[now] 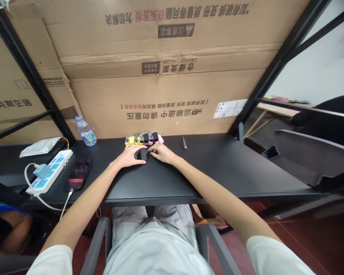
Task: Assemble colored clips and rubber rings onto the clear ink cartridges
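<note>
My left hand (129, 156) and my right hand (160, 153) meet at the middle of the black desk (218, 172). Between them is a small black plastic piece (143, 154), partly covered by my left fingers. My right fingertips touch its right side. Just beyond my hands stands a tight row of small plastic blocks (143, 139) in yellow, pink and black. A small screwdriver (184, 143) with a dark handle lies to the right of the row, apart from my right hand.
Flattened cardboard (160, 49) stands behind the desk inside a black metal frame (281, 57). At the left are a water bottle (86, 131), a white packet (40, 147), a power strip with a blue plug (49, 172) and a blurred dark object (77, 173).
</note>
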The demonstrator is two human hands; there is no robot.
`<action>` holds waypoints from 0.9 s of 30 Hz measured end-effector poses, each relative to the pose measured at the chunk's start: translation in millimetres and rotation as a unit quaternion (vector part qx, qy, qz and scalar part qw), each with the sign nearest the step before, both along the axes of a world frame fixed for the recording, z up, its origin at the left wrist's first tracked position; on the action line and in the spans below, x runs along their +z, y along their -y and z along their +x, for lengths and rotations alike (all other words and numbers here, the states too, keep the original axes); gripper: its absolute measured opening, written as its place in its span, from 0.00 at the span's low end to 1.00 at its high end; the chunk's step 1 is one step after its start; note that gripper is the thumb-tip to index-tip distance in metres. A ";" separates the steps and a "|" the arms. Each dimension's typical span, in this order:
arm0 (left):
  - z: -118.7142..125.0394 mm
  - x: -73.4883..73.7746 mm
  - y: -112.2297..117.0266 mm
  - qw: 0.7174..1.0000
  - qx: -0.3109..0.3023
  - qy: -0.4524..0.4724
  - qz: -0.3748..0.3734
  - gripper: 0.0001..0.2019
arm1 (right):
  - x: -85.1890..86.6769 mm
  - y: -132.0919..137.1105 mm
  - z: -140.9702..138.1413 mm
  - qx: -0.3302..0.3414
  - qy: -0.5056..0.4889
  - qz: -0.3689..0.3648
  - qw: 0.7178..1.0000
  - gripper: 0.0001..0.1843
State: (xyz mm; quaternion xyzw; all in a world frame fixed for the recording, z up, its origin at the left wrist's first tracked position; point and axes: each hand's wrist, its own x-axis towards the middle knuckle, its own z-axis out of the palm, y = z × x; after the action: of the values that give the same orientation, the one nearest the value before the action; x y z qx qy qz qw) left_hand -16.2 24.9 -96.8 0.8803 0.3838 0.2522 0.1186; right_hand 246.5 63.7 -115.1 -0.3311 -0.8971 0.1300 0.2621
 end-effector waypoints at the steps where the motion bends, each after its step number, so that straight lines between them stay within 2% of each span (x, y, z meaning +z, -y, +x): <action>1: -0.6 -0.2 -0.4 1.000 0.001 0.002 -0.004 0.36 | -0.3 0.5 -0.6 -0.002 0.008 0.012 1.000 0.15; 5: -2.0 -0.9 -1.5 1.000 0.018 0.005 -0.014 0.42 | -1.5 2.4 -2.2 -0.013 0.044 0.061 0.997 0.18; 10: -2.2 3.4 0.8 0.999 0.023 0.006 -0.024 0.36 | -0.6 4.7 -3.0 -0.016 0.077 0.086 0.993 0.16; 15: -2.1 9.6 1.8 0.999 0.037 0.004 0.008 0.35 | 1.5 6.1 -3.3 -0.027 0.107 0.096 0.989 0.14; 20: -2.8 7.6 0.0 0.999 0.041 0.001 0.022 0.35 | 2.2 6.8 -3.0 -0.035 0.111 0.096 0.989 0.16; 23: -1.9 5.2 0.7 0.999 0.036 -0.001 0.018 0.36 | -0.8 4.9 -3.9 -0.028 0.069 0.068 0.995 0.18; 25: -0.7 4.2 1.7 0.999 0.033 0.003 0.009 0.36 | -4.4 2.3 -5.7 -0.029 -0.018 0.016 0.999 0.17; 27: 0.5 4.3 2.9 0.999 0.032 0.009 0.004 0.35 | -7.8 -0.6 -8.2 -0.040 -0.141 -0.057 0.988 0.15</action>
State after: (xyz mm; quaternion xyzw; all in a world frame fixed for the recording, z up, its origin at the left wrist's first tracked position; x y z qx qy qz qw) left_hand -15.8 22.0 -92.5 0.8657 0.4100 0.2652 0.1099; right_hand 238.3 64.3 -123.0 -0.3591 -0.8283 0.2162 0.3718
